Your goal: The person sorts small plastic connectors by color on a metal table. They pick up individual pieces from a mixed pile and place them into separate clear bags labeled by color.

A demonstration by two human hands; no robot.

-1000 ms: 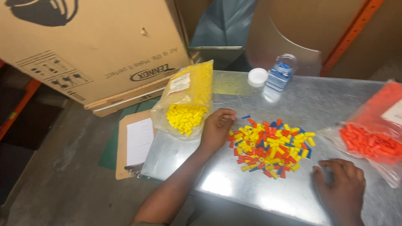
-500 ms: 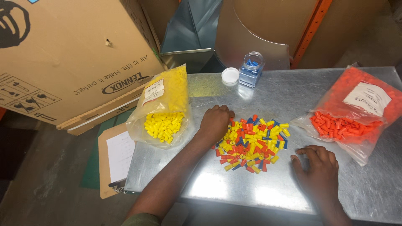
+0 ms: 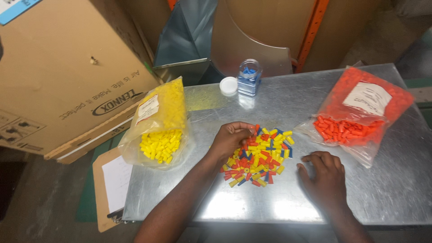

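Left fingers point(image 3: 240, 131) pinching small, light, hard, likely slippery caps at pile point(image 3: 258, 155) edge; right hand point(image 3: 325, 173) flat, open, beside pile.

There is only one view, from a camera on the person's head. It looks steeply down and forward over the metal table point(image 3: 315, 198), quite near. The left hand point(image 3: 231, 139) is near the centre of the frame, the right hand point(image 3: 325, 173) lower and to its right.
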